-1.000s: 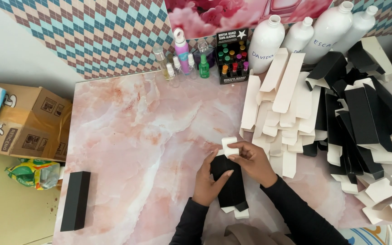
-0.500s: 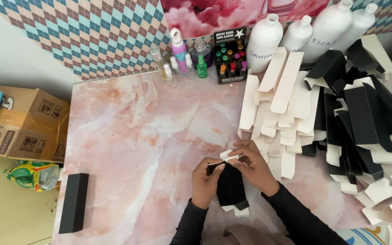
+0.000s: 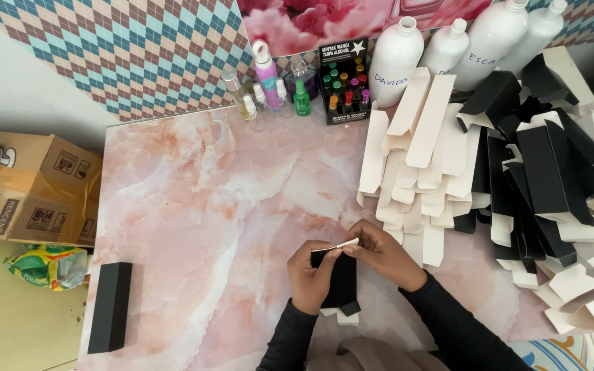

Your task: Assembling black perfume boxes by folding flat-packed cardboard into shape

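Pink marbled tabletop [image 3: 194, 206] fills most of the view, set against a wall of blue, brown and white diamond pattern. Both hands meet near the front edge on a small black cardboard carton [image 3: 342, 285] held upright between them. The left hand [image 3: 314, 278] is wrapped round the carton's side, gripping it, while the right hand [image 3: 383, 255] pinches the white top flap [image 3: 345, 244], which lies nearly flat across the opening. Whether that flap is fully tucked I cannot tell from here.

Far to the left of the hands, near the table's edge, one finished black box [image 3: 110, 307] lies closed on its side. To the right of the hands and beyond them sits a large heap of flat black-and-white carton blanks [image 3: 517, 172], unfolded. Judging by that, the work looks barely begun: one box done, one in hand, dozens waiting.

Beyond the hands, along the wall, stand small coloured spray bottles [image 3: 269, 86], a black display of tiny vials [image 3: 345, 86] and tall white plastic bottles [image 3: 397, 58].
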